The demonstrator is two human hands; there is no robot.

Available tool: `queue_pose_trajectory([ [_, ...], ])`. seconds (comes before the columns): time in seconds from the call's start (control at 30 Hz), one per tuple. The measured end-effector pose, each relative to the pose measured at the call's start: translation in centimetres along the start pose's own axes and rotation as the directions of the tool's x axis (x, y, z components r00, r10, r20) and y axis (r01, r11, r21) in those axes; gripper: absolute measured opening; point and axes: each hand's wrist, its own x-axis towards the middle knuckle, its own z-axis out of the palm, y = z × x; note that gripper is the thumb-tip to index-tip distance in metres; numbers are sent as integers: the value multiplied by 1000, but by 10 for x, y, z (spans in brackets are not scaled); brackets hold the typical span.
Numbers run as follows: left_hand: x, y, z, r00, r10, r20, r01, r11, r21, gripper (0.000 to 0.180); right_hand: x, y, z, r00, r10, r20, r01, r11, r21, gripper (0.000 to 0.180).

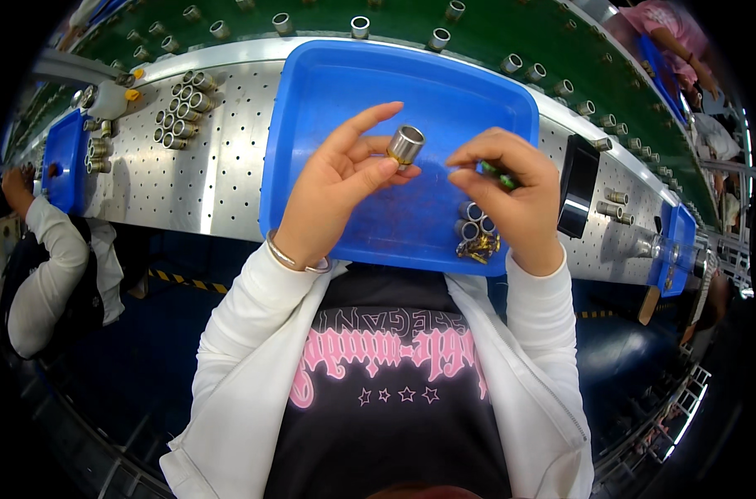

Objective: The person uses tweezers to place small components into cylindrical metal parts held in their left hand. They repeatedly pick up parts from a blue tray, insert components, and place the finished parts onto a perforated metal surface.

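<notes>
Over a blue plastic tray [320, 75], my left hand [328, 187] holds a short silver metal sleeve [407, 141] between thumb and fingers. The sleeve is tilted, its open end facing up, with a brass-coloured band at its lower end. To the right of it, my right hand [515, 195] is closed, thumb and forefinger pinched together, apart from the sleeve. Inside its curled fingers shows a small green object [499, 175]; its kind is mostly hidden. Below that hand, several metal sleeves [468, 229] and a heap of small brass-coloured parts [480, 247] lie in the tray's near right corner.
A green conveyor belt [311, 18] carrying spaced sleeves runs behind the perforated metal table [237, 125]. A cluster of sleeves [182, 108] stands on the left. A black rectangular holder [578, 187] is right of the tray. Another person's arm [49, 249] shows at far left.
</notes>
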Motion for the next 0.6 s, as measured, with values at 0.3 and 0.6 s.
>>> queue_pose_trajectory([
  [0.3,-3,-5,8,986,26,167,-57,981,185,58,18,-1,-12,964,108,244,-53,974,-220,15],
  [0.6,-1,-1,1,998,-62,-25,60,996,-63,50,13,-6,-5,999,48,-22,-52,970,-239,12],
])
